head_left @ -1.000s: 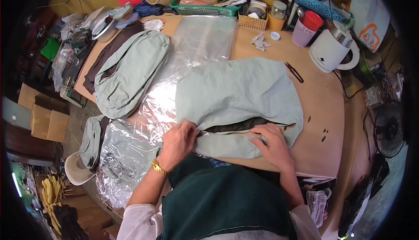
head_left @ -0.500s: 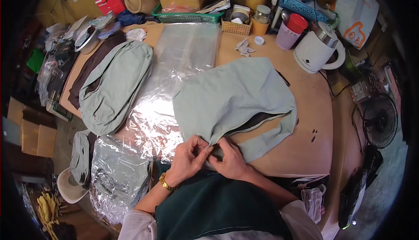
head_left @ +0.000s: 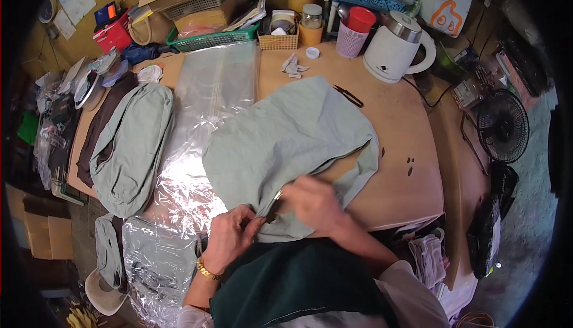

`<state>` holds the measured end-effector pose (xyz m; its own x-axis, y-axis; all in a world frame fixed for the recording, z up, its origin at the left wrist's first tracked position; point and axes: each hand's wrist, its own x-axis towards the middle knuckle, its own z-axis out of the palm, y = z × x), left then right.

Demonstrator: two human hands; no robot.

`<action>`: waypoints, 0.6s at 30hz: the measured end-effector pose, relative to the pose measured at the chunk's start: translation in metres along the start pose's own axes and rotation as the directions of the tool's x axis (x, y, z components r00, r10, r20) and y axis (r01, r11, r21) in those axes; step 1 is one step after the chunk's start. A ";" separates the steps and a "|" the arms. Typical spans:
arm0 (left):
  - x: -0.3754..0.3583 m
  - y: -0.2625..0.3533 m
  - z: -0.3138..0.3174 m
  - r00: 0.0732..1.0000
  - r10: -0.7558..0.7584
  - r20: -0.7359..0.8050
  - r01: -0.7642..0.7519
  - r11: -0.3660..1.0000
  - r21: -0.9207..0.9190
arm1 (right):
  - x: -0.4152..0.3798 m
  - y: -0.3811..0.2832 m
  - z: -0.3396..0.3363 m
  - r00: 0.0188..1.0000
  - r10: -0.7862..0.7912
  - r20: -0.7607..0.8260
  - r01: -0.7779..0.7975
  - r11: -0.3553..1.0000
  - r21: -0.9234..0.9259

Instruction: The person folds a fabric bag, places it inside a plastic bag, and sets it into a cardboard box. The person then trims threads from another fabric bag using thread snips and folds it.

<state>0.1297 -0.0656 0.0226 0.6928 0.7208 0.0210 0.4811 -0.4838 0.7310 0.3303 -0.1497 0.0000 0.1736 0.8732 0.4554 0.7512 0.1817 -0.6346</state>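
A grey-green cloth bag (head_left: 292, 125) lies spread on the table, its opening and strap toward the right and front. My left hand (head_left: 234, 232) pinches the bag's edge near the table's front. Just right of it, my right hand (head_left: 313, 204) is closed and blurred over the bag's opening, with a small shiny metallic thing at its fingertips; I cannot make out what it is. Dark snips (head_left: 348, 96) rest beside the bag's far right corner.
Clear plastic sheets (head_left: 218, 77) lie left of the bag, beside another folded grey-green bag (head_left: 134, 149). A white kettle (head_left: 394, 48), a pink cup (head_left: 352, 40) and a green basket (head_left: 215, 39) stand along the back. A black fan (head_left: 503, 126) is at the right.
The view has shifted, so most things sit further left. My right hand has moved away from my left, up along the opening, and the snips show more fully.
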 end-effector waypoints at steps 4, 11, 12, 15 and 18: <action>-0.014 -0.011 -0.030 0.996 0.002 -0.094 0.012 0.989 0.148 | -0.008 0.078 -0.061 0.887 0.091 -0.453 -0.245 0.924 -0.293; -0.030 -0.042 -0.078 0.983 -0.113 -0.142 0.124 0.990 0.073 | -0.056 0.088 -0.143 0.832 0.555 0.027 -0.553 0.832 -0.052; -0.027 -0.054 -0.084 0.956 -0.097 -0.276 0.115 0.992 0.051 | -0.059 0.099 -0.148 0.810 0.578 0.095 -0.586 0.797 0.147; 0.016 -0.076 -0.078 0.891 0.047 -0.451 -0.048 0.999 0.010 | 0.003 0.108 -0.135 0.849 0.509 -0.141 -0.452 0.838 0.307; 0.062 -0.083 -0.066 0.924 0.022 -0.383 -0.081 0.987 -0.140 | 0.058 0.126 -0.098 0.912 0.382 -0.149 -0.306 0.876 0.371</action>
<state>0.0974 0.0524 0.0085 0.4447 0.8452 0.2963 0.3432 -0.4664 0.8153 0.4971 -0.1207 0.0077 0.5400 0.7986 0.2658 0.3686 0.0596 -0.9277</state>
